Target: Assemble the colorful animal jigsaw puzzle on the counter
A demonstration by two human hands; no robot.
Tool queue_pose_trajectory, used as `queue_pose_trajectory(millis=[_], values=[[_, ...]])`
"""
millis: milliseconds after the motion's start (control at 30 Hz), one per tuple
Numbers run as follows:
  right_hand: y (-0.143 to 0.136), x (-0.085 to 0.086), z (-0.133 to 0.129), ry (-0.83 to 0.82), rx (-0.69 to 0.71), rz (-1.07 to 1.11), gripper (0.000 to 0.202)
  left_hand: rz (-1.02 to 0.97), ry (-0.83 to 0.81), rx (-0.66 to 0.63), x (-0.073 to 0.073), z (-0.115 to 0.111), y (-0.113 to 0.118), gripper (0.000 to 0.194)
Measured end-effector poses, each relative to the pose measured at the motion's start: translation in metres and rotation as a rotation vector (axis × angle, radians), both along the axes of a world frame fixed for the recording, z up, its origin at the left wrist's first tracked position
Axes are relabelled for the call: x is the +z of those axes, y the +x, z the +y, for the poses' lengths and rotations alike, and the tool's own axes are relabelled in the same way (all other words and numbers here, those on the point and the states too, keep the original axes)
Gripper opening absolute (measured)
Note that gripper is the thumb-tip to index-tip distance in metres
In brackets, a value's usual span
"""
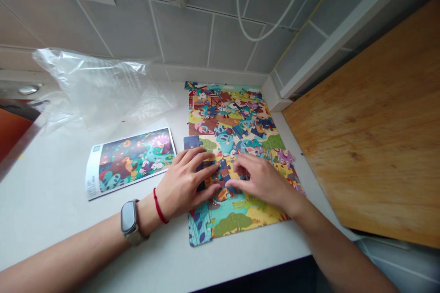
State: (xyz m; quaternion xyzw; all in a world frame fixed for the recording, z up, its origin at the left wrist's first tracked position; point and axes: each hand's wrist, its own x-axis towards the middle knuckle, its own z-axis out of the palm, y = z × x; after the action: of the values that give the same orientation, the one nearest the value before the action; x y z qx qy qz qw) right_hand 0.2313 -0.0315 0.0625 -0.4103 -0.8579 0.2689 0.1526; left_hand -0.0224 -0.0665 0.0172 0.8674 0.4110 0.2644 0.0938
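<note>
I have the puzzle in the middle of my view, lying on the white worktop. Its near part is bright yellow and green; loose pieces are scattered over the far part, some overlapping. Strips of darker pieces lie along its left edge, a teal leaf-patterned corner nearest me. A purple piece sits at the right edge.

My left hand is laid out palm down, fingers spread, the fingertips over dark pieces near the puzzle's middle. My right hand comes in from the other side, half curled, thumb and forefinger apart just above those same pieces; I cannot tell whether the curled fingers hold anything. On the left arm I see a red cord and a watch.

Just left of the puzzle lies a leaflet with a printed animal scene, its left end bent. Beyond it a crumpled clear bag rests near the tiled wall. A wooden board stands to the right, and a white cable hangs above.
</note>
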Motion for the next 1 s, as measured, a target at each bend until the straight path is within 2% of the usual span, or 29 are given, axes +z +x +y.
queue_pose_trajectory(millis=[67,133,200,333,600,667,767,867,1000], values=[[0.005,0.003,0.006,0.01,-0.096,0.063,0.031,0.001,0.002,0.001,-0.001,0.0,0.0,0.038],[0.01,0.006,0.011,0.009,-0.123,0.105,0.023,0.003,0.003,0.002,-0.002,0.001,-0.001,0.039],[0.012,0.007,0.012,-0.025,-0.048,0.089,0.011,0.005,0.003,0.0,-0.002,0.001,-0.001,0.041],[0.007,0.003,0.007,-0.137,0.137,-0.061,0.027,0.013,0.006,-0.001,-0.002,0.001,-0.002,0.041],[0.004,0.006,0.003,-0.17,0.147,-0.174,0.031,0.001,-0.017,0.006,-0.003,0.001,-0.002,0.041],[0.007,0.009,0.004,-0.18,0.156,-0.18,0.026,0.003,-0.018,0.001,-0.003,0.001,-0.002,0.033],[0.012,0.01,0.008,-0.178,0.197,-0.189,0.006,-0.007,-0.017,0.004,-0.002,0.001,-0.001,0.028],[0.017,0.007,0.013,-0.119,0.204,-0.128,0.02,-0.014,-0.024,0.003,-0.003,0.0,-0.001,0.031],[0.018,0.002,0.016,-0.018,0.087,-0.013,0.026,-0.012,-0.029,0.005,-0.005,0.0,-0.002,0.032]])
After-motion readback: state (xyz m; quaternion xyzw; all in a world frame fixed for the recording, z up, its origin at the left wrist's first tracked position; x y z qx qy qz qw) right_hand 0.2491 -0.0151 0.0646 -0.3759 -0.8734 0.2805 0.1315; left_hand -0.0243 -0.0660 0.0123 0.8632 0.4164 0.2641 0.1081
